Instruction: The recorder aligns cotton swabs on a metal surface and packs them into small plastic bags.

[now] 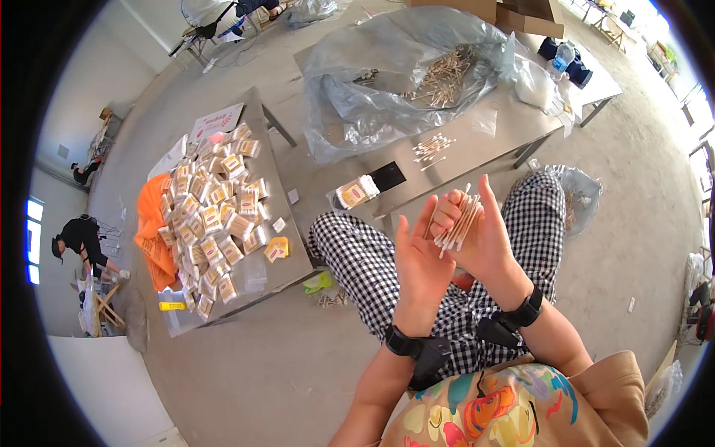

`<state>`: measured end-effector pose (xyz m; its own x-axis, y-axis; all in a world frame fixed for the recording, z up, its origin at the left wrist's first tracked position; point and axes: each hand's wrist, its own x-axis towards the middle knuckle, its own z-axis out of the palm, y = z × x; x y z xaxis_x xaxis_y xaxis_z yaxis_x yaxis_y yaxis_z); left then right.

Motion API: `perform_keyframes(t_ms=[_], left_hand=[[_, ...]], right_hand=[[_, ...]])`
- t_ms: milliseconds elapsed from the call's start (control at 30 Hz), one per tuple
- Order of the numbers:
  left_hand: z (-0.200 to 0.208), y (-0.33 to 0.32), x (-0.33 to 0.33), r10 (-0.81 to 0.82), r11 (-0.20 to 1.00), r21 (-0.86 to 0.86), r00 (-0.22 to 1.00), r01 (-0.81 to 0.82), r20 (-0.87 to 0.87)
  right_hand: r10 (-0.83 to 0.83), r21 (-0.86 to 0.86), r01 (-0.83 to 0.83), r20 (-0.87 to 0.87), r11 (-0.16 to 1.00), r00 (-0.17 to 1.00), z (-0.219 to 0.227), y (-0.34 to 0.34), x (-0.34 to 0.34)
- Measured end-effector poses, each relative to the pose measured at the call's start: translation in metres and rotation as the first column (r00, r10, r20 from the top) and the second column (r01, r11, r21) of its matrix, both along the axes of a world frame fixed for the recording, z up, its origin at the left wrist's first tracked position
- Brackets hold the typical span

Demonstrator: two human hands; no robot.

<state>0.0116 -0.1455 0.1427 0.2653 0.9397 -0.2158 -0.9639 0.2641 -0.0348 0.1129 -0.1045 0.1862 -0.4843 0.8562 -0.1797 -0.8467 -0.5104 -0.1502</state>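
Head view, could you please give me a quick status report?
Right hand shut on cotton swabs. Left hand open, against bundle. Nothing in the way.

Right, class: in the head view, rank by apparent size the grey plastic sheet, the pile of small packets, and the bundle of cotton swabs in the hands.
1. Grey plastic sheet
2. Pile of small packets, somewhat smaller
3. Bundle of cotton swabs, smallest though nearest the camera

A low metal table (279, 223) holds a heap of small filled packets (216, 216). A grey plastic bag (357, 97) lies open on another table (477, 145).
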Motion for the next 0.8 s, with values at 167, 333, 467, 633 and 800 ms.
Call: perform_keyframes(t_ms=[167,333,467,633,800], left_hand=[[0.021,-0.01,0.011,0.105,0.984,-0.132,0.985,-0.122,-0.134],[0.023,-0.008,0.02,0.135,0.965,-0.196,0.97,-0.175,-0.2],[0.023,-0.006,0.028,0.13,0.958,-0.206,0.941,-0.2,-0.312],[0.022,-0.007,0.035,0.041,0.937,-0.31,0.93,-0.163,-0.366],[0.018,-0.01,0.037,0.069,0.961,-0.228,0.934,-0.157,-0.352]], right_hand=[[-0.007,0.057,-0.002,0.168,0.998,0.986,-0.005,-0.019,-0.001],[0.004,0.165,-0.055,0.295,0.985,0.955,-0.014,-0.019,0.005],[0.003,0.131,-0.049,0.336,0.99,0.942,-0.01,-0.023,0.009],[-0.054,0.06,0.04,0.246,0.997,0.968,-0.02,-0.023,0.018],[-0.039,0.016,0.037,0.15,0.999,0.988,-0.03,-0.02,0.02]])
